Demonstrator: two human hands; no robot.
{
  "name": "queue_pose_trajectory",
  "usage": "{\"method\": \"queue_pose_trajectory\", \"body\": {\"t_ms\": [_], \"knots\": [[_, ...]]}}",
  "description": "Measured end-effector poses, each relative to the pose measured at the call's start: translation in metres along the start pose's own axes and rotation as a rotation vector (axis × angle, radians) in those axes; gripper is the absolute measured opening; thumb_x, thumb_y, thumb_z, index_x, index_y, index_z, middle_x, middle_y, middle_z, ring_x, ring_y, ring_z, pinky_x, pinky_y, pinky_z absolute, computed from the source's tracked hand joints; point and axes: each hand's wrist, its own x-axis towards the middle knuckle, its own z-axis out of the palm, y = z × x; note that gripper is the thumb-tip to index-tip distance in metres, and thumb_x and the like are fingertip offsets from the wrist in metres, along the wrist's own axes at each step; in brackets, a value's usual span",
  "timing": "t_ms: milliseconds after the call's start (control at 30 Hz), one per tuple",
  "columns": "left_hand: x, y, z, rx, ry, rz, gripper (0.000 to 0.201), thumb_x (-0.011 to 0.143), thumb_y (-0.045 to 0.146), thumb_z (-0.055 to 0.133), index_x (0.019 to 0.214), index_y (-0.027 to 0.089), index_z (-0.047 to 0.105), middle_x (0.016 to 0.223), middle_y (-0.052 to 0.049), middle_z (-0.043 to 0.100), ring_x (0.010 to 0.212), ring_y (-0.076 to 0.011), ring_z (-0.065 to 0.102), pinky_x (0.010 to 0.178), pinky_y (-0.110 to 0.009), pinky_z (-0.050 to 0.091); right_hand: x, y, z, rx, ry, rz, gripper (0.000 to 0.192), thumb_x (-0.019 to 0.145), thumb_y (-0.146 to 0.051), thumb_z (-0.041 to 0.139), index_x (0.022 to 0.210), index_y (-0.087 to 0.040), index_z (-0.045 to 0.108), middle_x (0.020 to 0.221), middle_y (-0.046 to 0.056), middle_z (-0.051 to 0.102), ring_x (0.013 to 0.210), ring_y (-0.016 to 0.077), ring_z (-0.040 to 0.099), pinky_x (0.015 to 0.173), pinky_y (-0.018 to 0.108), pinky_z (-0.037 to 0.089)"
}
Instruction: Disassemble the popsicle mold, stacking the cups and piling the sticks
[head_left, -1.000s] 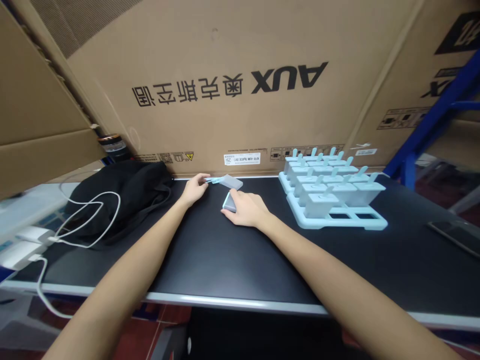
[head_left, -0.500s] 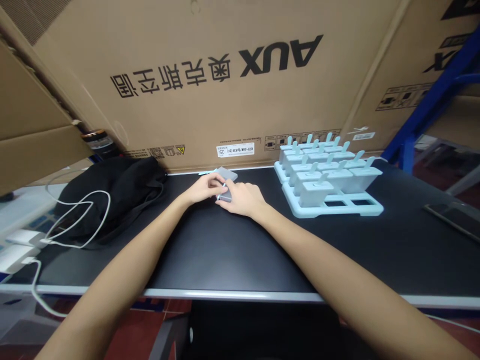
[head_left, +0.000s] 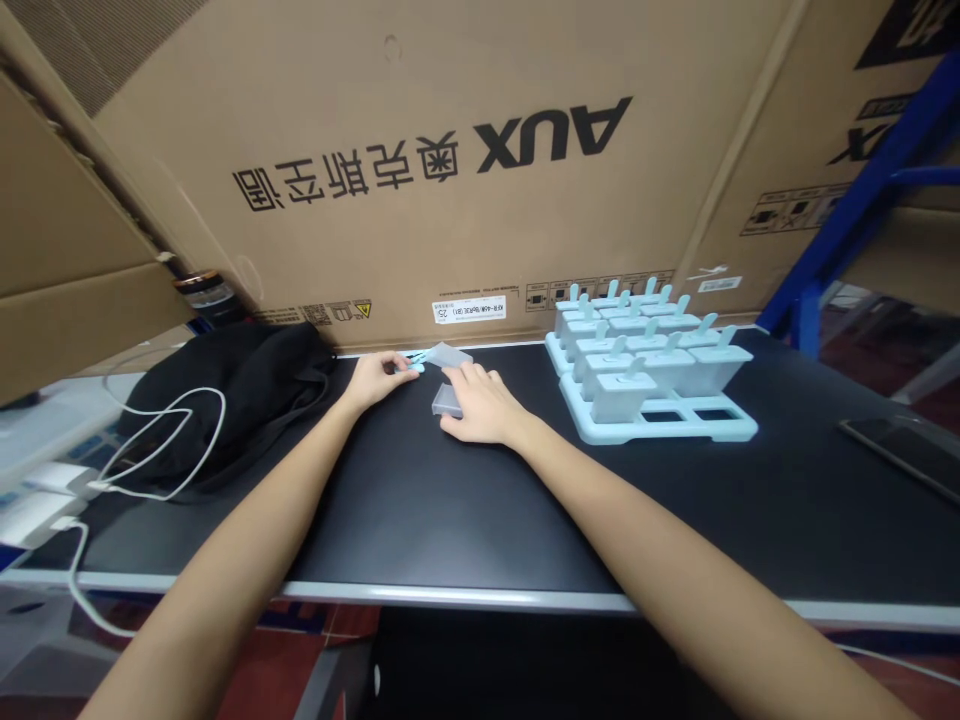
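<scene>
My left hand (head_left: 381, 380) is closed in a pinch on a light blue popsicle mold lid (head_left: 410, 369), just left of the molds. Close behind it shows more light blue plastic, partly hidden. My right hand (head_left: 486, 405) grips a translucent popsicle mold (head_left: 443, 402) that lies tilted on the black table, its open end toward the left. A second translucent mold (head_left: 448, 355) lies farther back, near the right fingertips. To the right stands a light blue popsicle tray (head_left: 600, 432) with several lidded molds upright in it, sticks pointing up; two front slots hold no mold.
A large cardboard box (head_left: 360, 240) forms a wall behind the table. At left are a black cloth bag (head_left: 225, 400), white cables, chargers (head_left: 45, 505) and a dark cylinder (head_left: 210, 295). A phone (head_left: 907, 450) lies at far right, near a blue metal frame (head_left: 862, 220).
My hands, together at one mold before, have moved apart. The left went left and now pinches a lid; the right keeps its hold on the mold, whose open end now shows.
</scene>
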Motion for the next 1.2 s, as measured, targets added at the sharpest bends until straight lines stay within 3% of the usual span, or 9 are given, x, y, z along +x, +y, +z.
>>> {"method": "queue_pose_trajectory", "body": {"t_ms": [133,333,433,567,833,1100,1200], "knots": [[0.001,0.003,0.002,0.266,-0.062,0.172,0.025,0.083,0.045,0.06,0.082,0.022,0.069,0.104,-0.006,0.069,0.101,-0.0245,0.059,0.096,-0.043,0.043,0.001,-0.001,-0.002,0.04,0.023,-0.068,0.064,0.083,-0.039,0.055,0.138,-0.014,0.038,0.129,0.016,0.051,0.117,0.0281,0.046,0.094,0.043,0.039],[0.0,-0.004,0.004,0.408,-0.013,0.151,0.028,0.086,0.04,0.053,0.101,0.023,0.068,0.116,-0.008,0.057,0.111,-0.0261,0.05,0.103,-0.045,0.04,0.001,-0.001,-0.008,-0.029,0.037,-0.004,0.035,0.091,-0.041,0.049,0.117,-0.018,0.053,0.121,0.013,0.052,0.113,0.0262,0.044,0.09,0.041,0.042],[0.0,-0.005,0.004,0.406,-0.014,0.137,0.029,0.086,0.04,0.053,0.106,0.023,0.065,0.116,-0.008,0.055,0.111,-0.0265,0.049,0.102,-0.045,0.04,-0.001,0.001,-0.008,-0.021,0.028,0.043,0.036,0.09,-0.039,0.048,0.12,-0.021,0.053,0.123,0.012,0.048,0.11,0.0251,0.044,0.087,0.039,0.045],[0.001,-0.004,0.004,0.389,-0.032,0.136,0.023,0.085,0.039,0.053,0.096,0.023,0.065,0.11,-0.007,0.056,0.108,-0.0263,0.05,0.1,-0.044,0.04,0.0,0.001,-0.006,0.045,0.023,0.078,0.04,0.087,-0.035,0.051,0.123,-0.018,0.051,0.123,0.013,0.046,0.112,0.0238,0.045,0.09,0.037,0.045],[0.006,-0.007,0.003,0.35,-0.065,0.078,0.025,0.082,0.044,0.056,0.075,0.019,0.058,0.083,-0.005,0.057,0.078,-0.0201,0.054,0.077,-0.035,0.044,0.007,0.004,-0.004,0.069,0.047,0.148,0.028,0.087,-0.038,0.055,0.106,-0.016,0.055,0.109,0.009,0.052,0.098,0.0195,0.054,0.085,0.033,0.045],[0.001,0.003,-0.003,0.192,-0.126,0.068,0.027,0.081,0.046,0.06,0.075,0.02,0.058,0.076,-0.002,0.063,0.068,-0.0155,0.054,0.067,-0.028,0.041,0.005,0.006,-0.007,0.07,0.029,0.147,0.026,0.086,-0.039,0.054,0.101,-0.017,0.055,0.107,0.008,0.051,0.093,0.0184,0.055,0.081,0.032,0.046],[0.005,0.001,-0.001,0.146,-0.026,0.053,0.028,0.081,0.048,0.06,0.078,0.019,0.058,0.08,-0.002,0.065,0.067,-0.0145,0.055,0.066,-0.028,0.043,0.006,0.007,-0.006,0.073,0.037,0.139,0.027,0.087,-0.039,0.053,0.102,-0.018,0.054,0.107,0.008,0.051,0.092,0.0181,0.056,0.081,0.032,0.046]]}}
